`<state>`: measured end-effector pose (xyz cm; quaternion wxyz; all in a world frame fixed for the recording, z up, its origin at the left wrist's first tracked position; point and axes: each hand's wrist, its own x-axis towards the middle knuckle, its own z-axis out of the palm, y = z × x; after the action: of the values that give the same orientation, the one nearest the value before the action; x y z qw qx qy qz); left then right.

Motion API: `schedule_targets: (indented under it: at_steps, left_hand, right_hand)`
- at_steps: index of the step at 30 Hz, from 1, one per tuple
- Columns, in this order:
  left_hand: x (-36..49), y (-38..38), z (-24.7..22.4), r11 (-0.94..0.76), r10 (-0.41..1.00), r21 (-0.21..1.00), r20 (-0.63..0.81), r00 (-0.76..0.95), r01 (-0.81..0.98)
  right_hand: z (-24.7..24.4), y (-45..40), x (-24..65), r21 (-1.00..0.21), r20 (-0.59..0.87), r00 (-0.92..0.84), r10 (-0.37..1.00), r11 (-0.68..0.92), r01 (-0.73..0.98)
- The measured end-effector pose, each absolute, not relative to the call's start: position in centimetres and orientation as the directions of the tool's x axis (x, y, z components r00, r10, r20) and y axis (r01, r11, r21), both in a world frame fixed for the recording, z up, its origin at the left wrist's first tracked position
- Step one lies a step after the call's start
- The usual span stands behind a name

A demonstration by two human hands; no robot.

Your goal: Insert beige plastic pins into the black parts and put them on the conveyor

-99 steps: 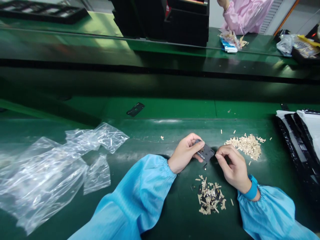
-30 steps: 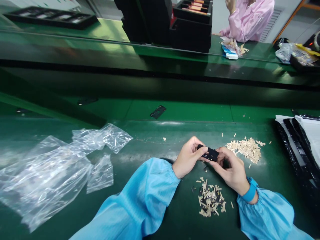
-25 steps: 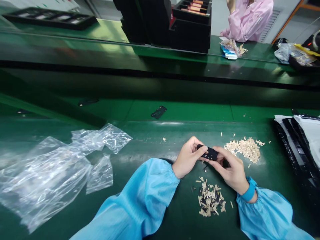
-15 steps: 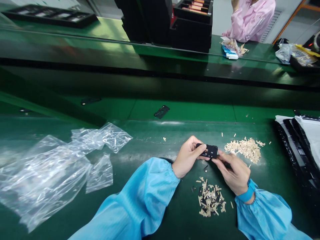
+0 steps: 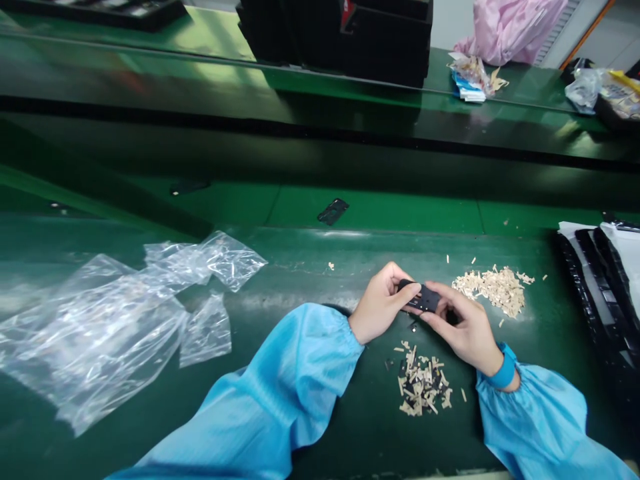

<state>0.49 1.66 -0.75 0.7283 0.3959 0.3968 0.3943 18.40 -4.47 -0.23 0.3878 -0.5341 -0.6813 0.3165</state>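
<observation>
A small black flat plastic part (image 5: 424, 299) with little holes is held between my two hands above the green bench. My left hand (image 5: 383, 301) pinches its left end, the thumb lying on top. At its right end, the thumb and fingers of my right hand (image 5: 465, 327) grip the edges. Below the hands lies a pile of mixed cream and black small strips (image 5: 424, 381). Beyond my right hand is a heap of cream small pieces (image 5: 495, 288). A tiny dark piece (image 5: 413, 327) rests just under the held part.
Clear plastic bags (image 5: 115, 327) spread over the left of the bench. Black and white packs (image 5: 600, 287) stand at the right edge. Another flat black part (image 5: 333, 211) lies on the green strip behind. Black trays (image 5: 350, 40) are stacked on the raised shelf, near a person in a pink sleeve (image 5: 515, 30).
My right hand has shifted its grip, its fingers now at the upper and lower edges of the black part, which has tilted. The whole view has shifted slightly.
</observation>
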Motion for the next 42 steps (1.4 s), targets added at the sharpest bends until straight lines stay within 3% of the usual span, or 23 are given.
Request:
schedule_targets:
  at_steps: [5, 10, 12, 15, 17, 19, 21, 23, 28, 31, 34, 37, 39, 42]
  left_hand:
    - [0.7, 1.6, -0.7, 0.381, 0.881, 0.889, -0.266, 0.391, -0.254]
    - [0.5, 1.7, -0.6, 0.303, 0.878, 0.937, -0.203, 0.432, -0.175]
    - [0.5, 2.0, -0.6, 0.248, 0.925, 0.944, -0.165, 0.342, -0.216]
    - [0.6, 2.5, -0.8, 0.231, 0.968, 0.913, -0.178, 0.179, -0.337]
    - [0.7, 2.8, -0.9, 0.233, 0.970, 0.902, -0.189, 0.153, -0.364]
    - [0.7, 2.9, -0.9, 0.234, 0.969, 0.904, -0.186, 0.164, -0.359]
    - [0.7, 2.8, -1.0, 0.234, 0.967, 0.905, -0.181, 0.177, -0.354]
    - [0.7, 2.8, -1.1, 0.234, 0.967, 0.905, -0.178, 0.183, -0.356]
    - [0.8, 2.6, -1.3, 0.242, 0.962, 0.912, -0.181, 0.204, -0.331]
    - [0.8, 2.5, -1.3, 0.230, 0.955, 0.939, -0.166, 0.247, -0.256]
    - [0.5, 2.3, -1.2, 0.193, 0.914, 0.977, -0.145, 0.378, -0.092]
    - [0.1, 2.2, -0.8, 0.155, 0.790, 0.986, -0.163, 0.591, 0.064]
    - [-0.1, 2.2, -0.5, 0.152, 0.697, 0.983, -0.178, 0.695, 0.099]
    - [-0.2, 2.2, 0.0, 0.162, 0.672, 0.982, -0.185, 0.717, 0.101]
  right_hand:
    - [0.2, -4.2, 18.6, -0.931, 0.039, -0.081, 0.996, 0.065, 0.358]
    - [0.7, -3.8, 19.3, -0.955, -0.243, -0.127, 0.962, -0.214, 0.205]
    - [0.7, -3.4, 19.5, -0.962, -0.265, -0.091, 0.960, -0.257, 0.092]
    - [0.3, -3.1, 19.4, -0.980, -0.189, 0.022, 0.982, -0.188, -0.064]
    - [0.0, -3.3, 19.2, -0.987, -0.163, -0.011, 0.987, -0.163, 0.010]
    - [-0.2, -3.6, 18.8, -0.964, -0.138, -0.104, 0.985, -0.110, 0.243]
    - [-0.1, -4.0, 18.5, -0.870, -0.074, -0.212, 0.974, 0.040, 0.491]
    - [0.1, -4.4, 18.2, -0.759, -0.018, -0.305, 0.952, 0.186, 0.624]
    - [0.7, -4.8, 17.5, -0.636, -0.026, -0.382, 0.924, 0.279, 0.719]
    - [0.7, -4.7, 17.5, -0.623, -0.009, -0.372, 0.928, 0.286, 0.728]
    - [0.3, -4.5, 17.9, -0.679, 0.132, -0.300, 0.945, 0.307, 0.667]
    - [-0.2, -4.3, 18.3, -0.673, 0.290, -0.212, 0.933, 0.357, 0.648]
    - [-0.6, -4.4, 18.4, -0.646, 0.348, -0.192, 0.918, 0.383, 0.660]
    - [-0.9, -4.5, 18.5, -0.615, 0.388, -0.178, 0.904, 0.398, 0.681]
